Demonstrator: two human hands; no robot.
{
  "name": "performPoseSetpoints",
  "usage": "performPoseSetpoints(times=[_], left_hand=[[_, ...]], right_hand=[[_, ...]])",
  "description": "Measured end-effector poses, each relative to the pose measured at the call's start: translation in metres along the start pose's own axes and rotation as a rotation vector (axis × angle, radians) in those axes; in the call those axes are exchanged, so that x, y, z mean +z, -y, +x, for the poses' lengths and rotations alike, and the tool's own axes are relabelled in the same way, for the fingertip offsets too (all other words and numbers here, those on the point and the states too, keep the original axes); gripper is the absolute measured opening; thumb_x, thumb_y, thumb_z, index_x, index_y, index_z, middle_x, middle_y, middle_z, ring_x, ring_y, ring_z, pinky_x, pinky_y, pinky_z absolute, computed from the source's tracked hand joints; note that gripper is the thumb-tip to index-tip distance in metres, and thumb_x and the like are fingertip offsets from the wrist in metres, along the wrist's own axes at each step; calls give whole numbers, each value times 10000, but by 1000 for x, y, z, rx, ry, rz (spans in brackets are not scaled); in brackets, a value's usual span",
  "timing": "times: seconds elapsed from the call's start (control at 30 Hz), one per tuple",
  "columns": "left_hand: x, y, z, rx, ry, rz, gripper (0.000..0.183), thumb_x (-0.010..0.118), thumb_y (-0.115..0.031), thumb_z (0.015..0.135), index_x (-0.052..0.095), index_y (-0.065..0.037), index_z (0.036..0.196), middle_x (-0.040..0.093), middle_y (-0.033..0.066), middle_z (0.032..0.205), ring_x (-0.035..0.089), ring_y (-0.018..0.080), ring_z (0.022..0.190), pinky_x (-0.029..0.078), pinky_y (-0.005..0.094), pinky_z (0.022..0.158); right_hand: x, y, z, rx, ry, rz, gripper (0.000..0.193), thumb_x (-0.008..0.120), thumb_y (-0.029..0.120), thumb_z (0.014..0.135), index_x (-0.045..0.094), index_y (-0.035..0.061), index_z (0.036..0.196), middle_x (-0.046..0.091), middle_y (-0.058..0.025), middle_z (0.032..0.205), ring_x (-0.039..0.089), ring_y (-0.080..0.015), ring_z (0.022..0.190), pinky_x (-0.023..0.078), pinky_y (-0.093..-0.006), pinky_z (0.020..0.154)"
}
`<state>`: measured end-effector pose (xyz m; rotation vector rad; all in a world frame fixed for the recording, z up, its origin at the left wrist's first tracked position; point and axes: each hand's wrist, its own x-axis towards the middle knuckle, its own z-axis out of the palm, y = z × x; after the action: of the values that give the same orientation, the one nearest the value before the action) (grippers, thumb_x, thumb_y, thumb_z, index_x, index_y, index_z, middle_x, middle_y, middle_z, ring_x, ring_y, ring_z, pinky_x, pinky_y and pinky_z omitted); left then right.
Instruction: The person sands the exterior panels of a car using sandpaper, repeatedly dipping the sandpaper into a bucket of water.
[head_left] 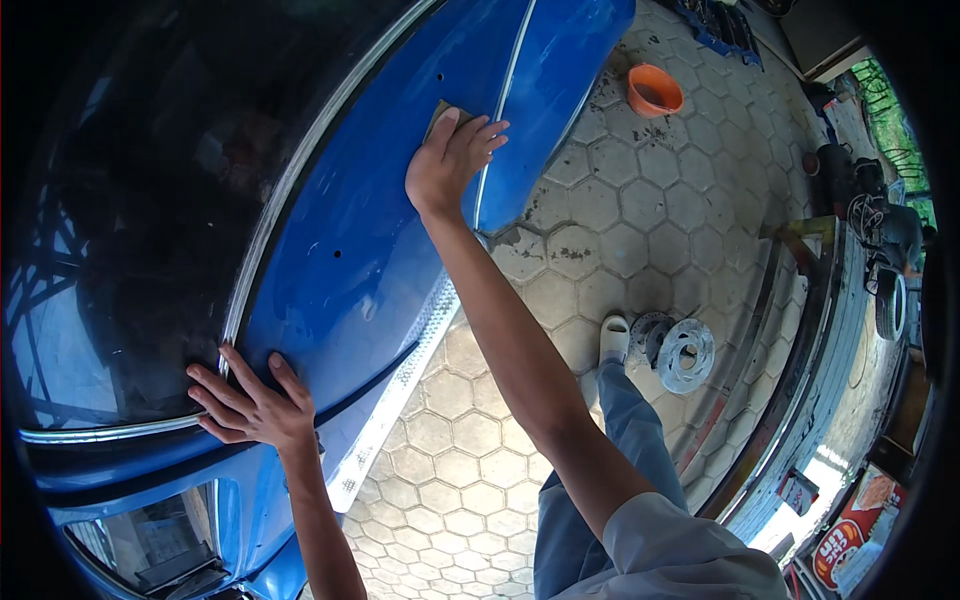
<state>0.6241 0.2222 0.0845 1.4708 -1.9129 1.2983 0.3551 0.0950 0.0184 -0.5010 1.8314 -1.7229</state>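
Near left: your left hand [255,405], grip spread across dark glass [170,250] edge and chrome trim [272,210]. Farther right: your right hand [450,165] covers brown pad [436,114] on blue panel [350,300], can't tell if pinching; fingertips cross bright strip [515,60]. Right: open paving [640,200].

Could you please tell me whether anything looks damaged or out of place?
Two dark, hole-like spots interrupt the blue car panel, possibly mounting holes. A brake disc lies on the paving near the slipper, oddly close underfoot.
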Motion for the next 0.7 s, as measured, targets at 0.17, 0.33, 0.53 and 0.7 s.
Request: performPoseSetpoints(times=[0.17, 0.33, 0.53, 0.7], left_hand=[[-1, 9, -4, 46, 1, 8, 598, 426, -521, 980, 549, -124, 1410, 373, 218, 1542, 293, 341, 1447, 62, 491, 1163], [0, 15, -6, 65, 4, 27, 630, 405, -546, 974, 536, -120, 1420, 362, 225, 1546, 267, 354, 1456, 61, 494, 1157], [2, 2, -5, 6, -33, 20, 625, 391, -571, 970, 554, -158, 1410, 393, 195, 1536, 322, 326, 1431, 73, 490, 1161], [-9, -3, 2, -18, 63, 38, 574, 401, -551, 985, 579, -184, 1389, 429, 197, 1513, 339, 346, 1422, 68, 498, 1164]], right_hand=[[-2, -29, -94, -227, 224, 42, 746, 169, 475, 1062, -67, -48, 1538, -174, -304, 1583, -127, -450, 1482, 2, -547, 1199], [4, -51, -138, -212, 257, 38, 740, 134, 493, 1057, -150, 8, 1538, -171, -286, 1590, -195, -433, 1472, -17, -564, 1188], [-3, -39, -7, 289, 75, 359, 706, 139, 454, 1065, -71, -20, 1544, -87, -259, 1615, -108, -416, 1494, -8, -501, 1218], [-2, -59, -142, -283, 216, 80, 667, 204, 369, 1079, -63, -23, 1548, -93, -268, 1613, -101, -446, 1488, -1, -540, 1206]])
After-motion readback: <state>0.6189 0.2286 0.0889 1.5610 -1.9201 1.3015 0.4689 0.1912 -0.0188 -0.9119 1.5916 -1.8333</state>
